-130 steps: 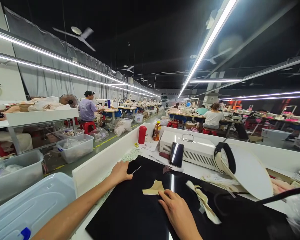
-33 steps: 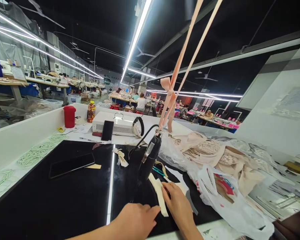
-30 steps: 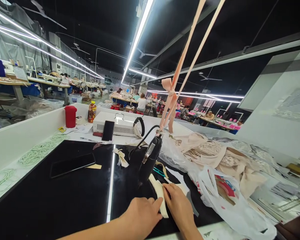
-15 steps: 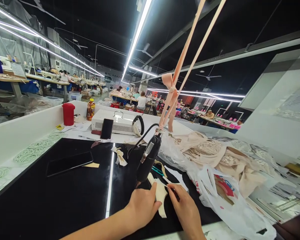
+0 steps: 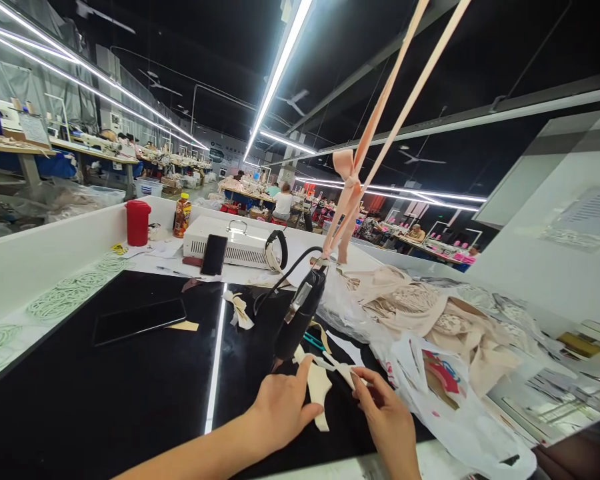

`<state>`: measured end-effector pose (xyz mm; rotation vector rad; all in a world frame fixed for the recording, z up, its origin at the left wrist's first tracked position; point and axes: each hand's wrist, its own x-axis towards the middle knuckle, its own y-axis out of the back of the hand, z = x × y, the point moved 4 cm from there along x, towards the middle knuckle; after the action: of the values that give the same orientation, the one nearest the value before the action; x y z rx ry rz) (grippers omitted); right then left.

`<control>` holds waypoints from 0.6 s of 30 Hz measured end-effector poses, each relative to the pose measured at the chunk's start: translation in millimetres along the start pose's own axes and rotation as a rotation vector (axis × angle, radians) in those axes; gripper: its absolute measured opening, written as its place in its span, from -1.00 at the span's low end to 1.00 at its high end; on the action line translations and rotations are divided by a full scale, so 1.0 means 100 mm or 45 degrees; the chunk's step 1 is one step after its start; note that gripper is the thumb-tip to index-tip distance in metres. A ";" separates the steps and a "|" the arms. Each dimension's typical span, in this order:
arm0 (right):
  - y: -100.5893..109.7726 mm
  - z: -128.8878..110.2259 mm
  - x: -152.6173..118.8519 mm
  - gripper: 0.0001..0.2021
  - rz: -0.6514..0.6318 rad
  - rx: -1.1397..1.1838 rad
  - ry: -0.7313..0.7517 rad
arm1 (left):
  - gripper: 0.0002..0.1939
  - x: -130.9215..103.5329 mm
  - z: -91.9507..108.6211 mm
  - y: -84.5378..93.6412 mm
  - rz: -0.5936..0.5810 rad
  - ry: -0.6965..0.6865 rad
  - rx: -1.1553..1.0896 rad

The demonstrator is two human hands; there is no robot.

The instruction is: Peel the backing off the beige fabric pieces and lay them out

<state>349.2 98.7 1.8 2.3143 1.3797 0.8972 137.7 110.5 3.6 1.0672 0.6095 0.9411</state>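
Note:
My left hand (image 5: 283, 408) lies over the left side of a cream fabric piece (image 5: 320, 393) on the black table top (image 5: 145, 393), thumb and forefinger spread on its edge. Pinched between the fingertips of my right hand (image 5: 386, 417) is a thin white strip (image 5: 345, 371), which stretches leftward across the top of the cream piece. Just beyond my left hand hangs a black handheld tool (image 5: 300, 313), tied to peach fabric bands (image 5: 349, 190). Teal-handled scissors (image 5: 314, 341) and a white scrap (image 5: 347, 348) lie behind the strip.
On the right, a plastic bag (image 5: 430, 380) and a heap of beige garments (image 5: 445, 313). Farther back are a white metal box (image 5: 230, 243), a phone (image 5: 214, 255) and a red container (image 5: 138, 223). A black tablet-like slab (image 5: 140, 321) rests at the left.
My right hand has moved right, away from my left hand, drawing the white strip out across the top of the cream piece. My left hand has barely moved.

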 end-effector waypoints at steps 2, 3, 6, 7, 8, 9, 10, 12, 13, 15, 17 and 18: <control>0.04 -0.01 0.00 -0.55 0.055 0.052 -0.064 | -0.17 0.00 0.00 -0.01 0.009 0.014 -0.002; 0.06 -0.01 -0.01 -0.53 0.084 0.082 -0.093 | -0.19 0.00 0.00 -0.01 0.015 0.017 -0.003; 0.13 -0.03 -0.04 -0.49 0.159 0.202 -0.149 | -0.23 0.00 0.00 -0.04 0.029 0.016 -0.016; 0.15 -0.04 -0.06 -0.48 0.180 0.252 -0.157 | -0.24 0.00 -0.01 -0.04 0.032 0.013 -0.025; 0.17 -0.05 -0.08 -0.47 0.200 0.305 -0.163 | -0.26 -0.01 -0.01 -0.04 0.035 0.007 -0.038; 0.19 -0.07 -0.10 -0.46 0.216 0.358 -0.167 | -0.28 -0.01 -0.01 -0.04 0.036 -0.002 -0.054; 0.20 -0.09 -0.11 -0.44 0.229 0.411 -0.170 | -0.30 -0.02 -0.02 -0.04 0.035 -0.011 -0.075; 0.23 -0.15 -0.15 -0.43 0.241 0.508 -0.170 | -0.37 -0.05 -0.04 -0.02 0.029 -0.030 -0.139; 0.24 -0.18 -0.17 -0.43 0.237 0.550 -0.164 | -0.41 -0.06 -0.06 -0.01 0.026 -0.035 -0.182; 0.25 -0.24 -0.23 -0.46 0.213 0.613 -0.149 | -0.51 -0.10 -0.08 0.02 0.025 -0.043 -0.303; 0.25 -0.30 -0.31 -0.50 0.180 0.648 -0.141 | -0.63 -0.16 -0.09 0.05 0.035 -0.043 -0.475; 0.23 -0.32 -0.36 -0.52 0.154 0.651 -0.131 | -0.67 -0.19 -0.09 0.05 0.028 -0.036 -0.578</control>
<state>331.6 53.8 25.6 2.7949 1.5813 0.4814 120.0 98.7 4.2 0.6802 0.3369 1.0215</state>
